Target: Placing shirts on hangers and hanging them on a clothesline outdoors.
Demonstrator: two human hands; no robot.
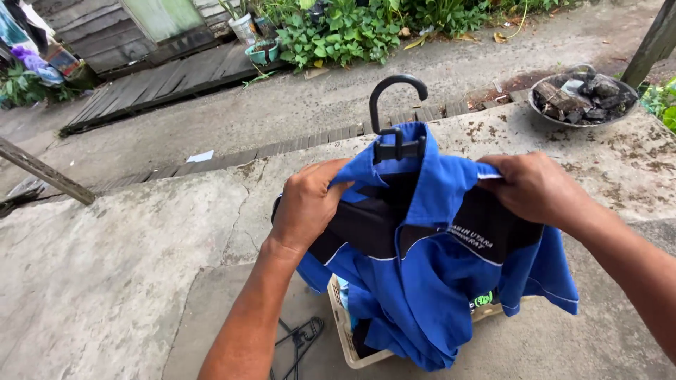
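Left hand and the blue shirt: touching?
Touching. The head view shows the left hand with fingers curled into the blue shirt near its collar, fabric bunched under the grip, while the shirt hangs on the black hanger.

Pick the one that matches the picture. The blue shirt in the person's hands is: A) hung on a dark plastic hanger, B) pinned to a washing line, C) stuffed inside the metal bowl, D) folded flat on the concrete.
A: the blue shirt hangs on a dark hanger, its hook sticking up above the collar, while the left hand and right hand grip the shoulders.
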